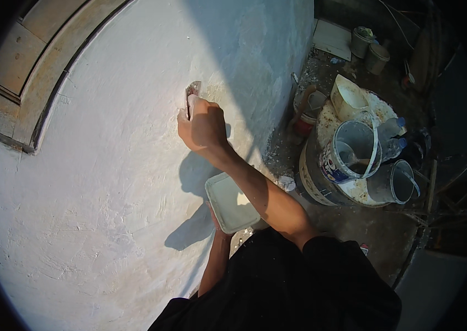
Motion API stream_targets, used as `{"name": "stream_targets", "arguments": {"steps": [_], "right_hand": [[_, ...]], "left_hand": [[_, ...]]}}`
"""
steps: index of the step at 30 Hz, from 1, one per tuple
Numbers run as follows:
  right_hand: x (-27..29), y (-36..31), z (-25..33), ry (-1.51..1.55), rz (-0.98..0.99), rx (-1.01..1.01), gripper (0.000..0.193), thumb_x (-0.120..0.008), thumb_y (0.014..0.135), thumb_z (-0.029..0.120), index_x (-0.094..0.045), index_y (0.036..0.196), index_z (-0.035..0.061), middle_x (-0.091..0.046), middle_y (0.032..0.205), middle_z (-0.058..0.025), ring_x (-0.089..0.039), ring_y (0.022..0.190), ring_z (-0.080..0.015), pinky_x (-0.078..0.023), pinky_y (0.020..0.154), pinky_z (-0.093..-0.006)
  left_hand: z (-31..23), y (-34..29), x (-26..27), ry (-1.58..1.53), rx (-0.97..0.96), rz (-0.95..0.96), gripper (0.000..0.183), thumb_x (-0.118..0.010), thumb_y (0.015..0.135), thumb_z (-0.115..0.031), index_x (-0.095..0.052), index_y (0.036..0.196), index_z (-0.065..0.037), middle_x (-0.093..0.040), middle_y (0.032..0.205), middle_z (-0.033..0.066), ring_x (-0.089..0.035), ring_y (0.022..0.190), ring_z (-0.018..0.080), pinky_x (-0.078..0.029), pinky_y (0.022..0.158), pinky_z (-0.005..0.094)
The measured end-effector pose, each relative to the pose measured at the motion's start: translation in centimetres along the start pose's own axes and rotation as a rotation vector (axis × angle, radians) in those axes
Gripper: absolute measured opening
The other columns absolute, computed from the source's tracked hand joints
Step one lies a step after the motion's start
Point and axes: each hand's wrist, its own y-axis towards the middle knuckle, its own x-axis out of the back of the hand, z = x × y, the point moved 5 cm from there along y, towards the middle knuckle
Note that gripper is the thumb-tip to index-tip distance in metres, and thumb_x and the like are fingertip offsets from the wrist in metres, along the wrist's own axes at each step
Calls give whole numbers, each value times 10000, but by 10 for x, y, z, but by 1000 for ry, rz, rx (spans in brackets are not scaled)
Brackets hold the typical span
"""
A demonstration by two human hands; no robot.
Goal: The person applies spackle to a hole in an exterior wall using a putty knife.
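Observation:
My right hand (pixel 206 126) reaches up to the white wall (pixel 117 165), its fingers closed round a putty knife (pixel 192 98). The knife's stained blade is against or very close to the plaster; most of its lower part is hidden by my fingers. Below, my left hand (pixel 218 222) grips the left side of a square-rimmed tub (pixel 228 201) holding a pale, smooth paste. My right forearm crosses over the tub's right corner and hides it. Shadows of my hands and the tub fall on the wall.
A brown wooden frame (pixel 46 83) is set in the wall at the upper left. On the right, a splattered drum (pixel 322 176) carries a handled bucket (pixel 349 160), a cut-open container (pixel 349 99) and plastic bottles (pixel 393 146). Small pots (pixel 377 58) stand farther back.

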Motion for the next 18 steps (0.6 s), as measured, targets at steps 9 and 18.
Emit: {"name": "stream_targets", "arguments": {"steps": [9,18], "right_hand": [[13,-48,46,45,-7,134,114,-575,779,43,-537,825,-55,-573,664,-231,-596,630,-395,-468,577,-434],[33,-32,-118,-25,-149,-317,165,-583,785,122,-563,728,-32,-572,603,-190,-601,604,-350,-446,564,-383]], "left_hand": [[-4,-6,6,-202,110,135,760,-353,865,-671,-301,1412,-146,-403,1389,97,-439,1230,303,-393,1004,481],[-10,-17,13,-147,-1,35,769,-374,855,-671,-297,1415,-149,-401,1391,100,-434,1235,309,-389,1007,487]]}}
